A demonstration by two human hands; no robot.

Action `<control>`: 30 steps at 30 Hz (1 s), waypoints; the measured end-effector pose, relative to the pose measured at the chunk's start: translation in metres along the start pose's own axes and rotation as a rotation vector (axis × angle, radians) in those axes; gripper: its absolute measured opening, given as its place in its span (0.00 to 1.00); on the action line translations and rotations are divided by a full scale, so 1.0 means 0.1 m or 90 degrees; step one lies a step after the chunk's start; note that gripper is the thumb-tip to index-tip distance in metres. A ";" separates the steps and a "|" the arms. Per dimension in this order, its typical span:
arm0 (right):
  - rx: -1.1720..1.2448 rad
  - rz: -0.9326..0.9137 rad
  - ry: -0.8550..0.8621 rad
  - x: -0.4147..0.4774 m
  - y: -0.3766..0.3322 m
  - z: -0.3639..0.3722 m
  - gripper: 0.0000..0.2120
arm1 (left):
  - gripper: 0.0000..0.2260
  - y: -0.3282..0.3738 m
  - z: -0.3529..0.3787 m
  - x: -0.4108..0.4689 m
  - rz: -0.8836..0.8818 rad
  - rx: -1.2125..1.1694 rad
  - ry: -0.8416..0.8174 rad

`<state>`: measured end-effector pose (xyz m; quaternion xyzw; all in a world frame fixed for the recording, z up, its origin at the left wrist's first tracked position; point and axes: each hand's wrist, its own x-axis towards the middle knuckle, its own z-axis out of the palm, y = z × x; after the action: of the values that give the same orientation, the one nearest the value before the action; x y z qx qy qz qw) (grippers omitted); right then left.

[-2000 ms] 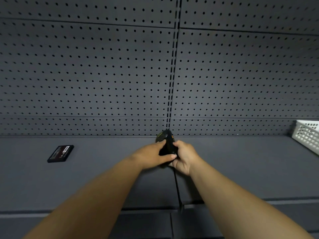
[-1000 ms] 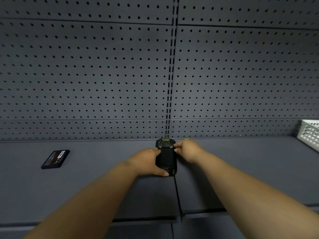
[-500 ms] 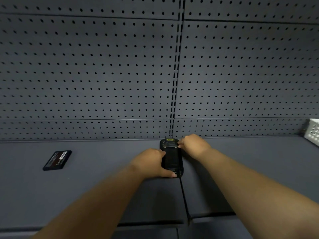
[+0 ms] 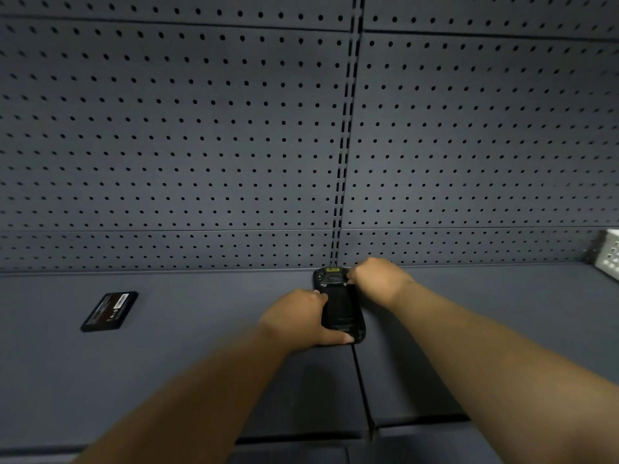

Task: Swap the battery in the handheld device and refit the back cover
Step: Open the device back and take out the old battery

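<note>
The black handheld device (image 4: 339, 306) lies flat on the grey shelf (image 4: 201, 346), back side up, between the two hands. The left hand (image 4: 298, 321) grips its left edge, fingers curled over the side and the thumb stretched along the near end. The right hand (image 4: 378, 279) sits at the far right corner, fingers bent down and pressing on the top part of the device, near a small yellow label. The back cover looks to be in place (whether it is fully latched I cannot tell). Well to the left of the left hand a flat black battery (image 4: 110, 311) lies alone on the shelf. Far to the right of the right hand, the corner of a white basket (image 4: 608, 254) shows. Beyond both hands rises a grey pegboard wall (image 4: 201, 128).
</note>
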<state>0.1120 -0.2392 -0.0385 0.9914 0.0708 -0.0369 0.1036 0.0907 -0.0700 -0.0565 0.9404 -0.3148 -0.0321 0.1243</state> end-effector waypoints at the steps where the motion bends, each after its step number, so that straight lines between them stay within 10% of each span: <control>1: -0.010 -0.004 0.004 0.00 0.00 0.01 0.14 | 0.27 0.00 0.00 0.00 0.003 0.004 -0.001; 30: 0.099 0.077 -0.009 0.16 -0.06 0.08 0.13 | 0.27 -0.01 -0.01 0.02 -0.003 0.049 -0.028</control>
<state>0.1266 -0.2329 -0.0486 0.9986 0.0072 -0.0428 0.0289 0.0930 -0.0699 -0.0560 0.9443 -0.3164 -0.0411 0.0809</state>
